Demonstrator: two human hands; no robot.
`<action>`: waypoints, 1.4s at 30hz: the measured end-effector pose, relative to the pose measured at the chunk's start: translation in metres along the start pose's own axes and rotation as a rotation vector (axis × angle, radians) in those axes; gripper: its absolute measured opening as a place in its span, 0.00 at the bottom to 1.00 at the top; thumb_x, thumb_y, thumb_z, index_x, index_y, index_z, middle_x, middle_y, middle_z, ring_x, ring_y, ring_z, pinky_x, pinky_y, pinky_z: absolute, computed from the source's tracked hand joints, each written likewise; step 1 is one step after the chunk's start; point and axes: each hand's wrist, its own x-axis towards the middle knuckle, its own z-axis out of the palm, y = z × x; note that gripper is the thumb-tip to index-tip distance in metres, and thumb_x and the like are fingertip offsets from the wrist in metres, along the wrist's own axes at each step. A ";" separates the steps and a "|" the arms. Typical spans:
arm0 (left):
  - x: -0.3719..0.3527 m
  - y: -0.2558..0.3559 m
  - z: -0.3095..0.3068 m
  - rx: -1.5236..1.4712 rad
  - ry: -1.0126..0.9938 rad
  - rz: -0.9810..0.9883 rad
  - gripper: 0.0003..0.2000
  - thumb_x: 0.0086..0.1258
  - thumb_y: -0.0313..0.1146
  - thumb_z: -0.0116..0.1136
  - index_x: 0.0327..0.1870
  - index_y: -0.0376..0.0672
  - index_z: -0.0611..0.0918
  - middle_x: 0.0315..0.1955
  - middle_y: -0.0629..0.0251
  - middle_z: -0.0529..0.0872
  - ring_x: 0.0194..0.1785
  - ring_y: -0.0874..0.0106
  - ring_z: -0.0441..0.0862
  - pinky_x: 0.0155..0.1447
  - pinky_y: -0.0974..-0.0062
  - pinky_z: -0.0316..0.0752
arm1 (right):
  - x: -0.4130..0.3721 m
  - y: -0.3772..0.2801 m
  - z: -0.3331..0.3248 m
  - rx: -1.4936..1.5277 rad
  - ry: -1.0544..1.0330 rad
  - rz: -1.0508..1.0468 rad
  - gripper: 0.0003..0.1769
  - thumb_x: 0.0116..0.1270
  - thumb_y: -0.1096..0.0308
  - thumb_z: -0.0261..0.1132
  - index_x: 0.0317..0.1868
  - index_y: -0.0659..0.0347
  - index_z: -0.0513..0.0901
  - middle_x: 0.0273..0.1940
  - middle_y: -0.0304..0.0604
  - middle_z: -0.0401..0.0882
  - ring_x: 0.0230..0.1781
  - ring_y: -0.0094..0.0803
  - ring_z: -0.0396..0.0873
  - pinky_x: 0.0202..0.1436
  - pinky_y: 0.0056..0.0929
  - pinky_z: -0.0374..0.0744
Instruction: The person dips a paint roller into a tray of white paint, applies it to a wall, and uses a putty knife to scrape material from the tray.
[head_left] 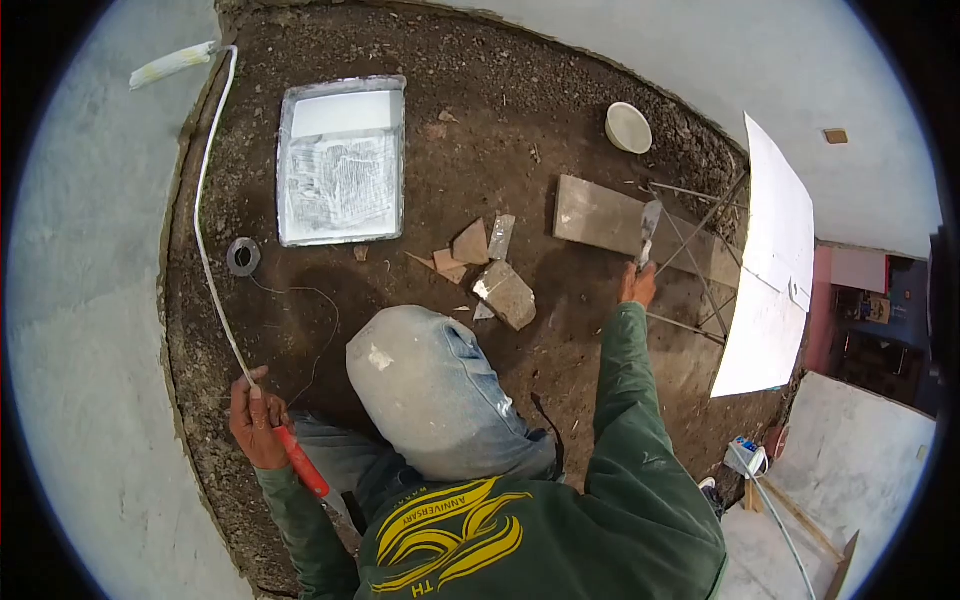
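Observation:
My left hand (258, 418), low on the left, is closed around a paint roller near its red handle (301, 462). The roller's long white rod (205, 200) bends at the top to a pale roller sleeve (172, 66), which overlaps the left wall. Out in front on the right, my right hand (637, 286) grips a scraper (649, 228) with a flat, paint-smeared end pointing away from me. That end overlaps a concrete-looking slab (605, 215). Between my hands, farther off, a paint tray (342, 160) lies on the dirt with white paint in it.
Broken tile and stone pieces (508, 295) lie ahead of my bent knee (425, 380). A wire coil (243, 257) is near the left wall. A white bowl (628, 128) stands farther back. At right, thin metal legs (705, 235) support a white board (770, 270).

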 end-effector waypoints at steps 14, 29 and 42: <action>0.001 -0.004 -0.003 0.011 -0.007 -0.014 0.14 0.76 0.35 0.44 0.51 0.36 0.77 0.15 0.76 0.61 0.17 0.86 0.58 0.21 0.84 0.59 | 0.016 0.092 0.054 0.393 -0.355 0.619 0.29 0.61 0.49 0.58 0.52 0.65 0.79 0.42 0.55 0.80 0.40 0.50 0.79 0.42 0.43 0.77; -0.009 -0.010 0.001 0.087 0.006 -0.015 0.15 0.76 0.39 0.45 0.53 0.39 0.77 0.14 0.77 0.60 0.16 0.85 0.58 0.19 0.84 0.57 | 0.110 -0.030 0.047 -0.307 -0.266 -0.078 0.23 0.70 0.54 0.53 0.59 0.57 0.76 0.52 0.53 0.79 0.53 0.52 0.77 0.56 0.45 0.75; -0.005 0.003 0.024 0.103 -0.024 -0.016 0.14 0.75 0.37 0.45 0.53 0.38 0.76 0.16 0.77 0.62 0.18 0.85 0.59 0.20 0.85 0.58 | 0.102 -0.023 0.024 -0.623 -0.437 -0.191 0.21 0.65 0.57 0.60 0.57 0.50 0.79 0.50 0.52 0.81 0.51 0.47 0.80 0.55 0.41 0.78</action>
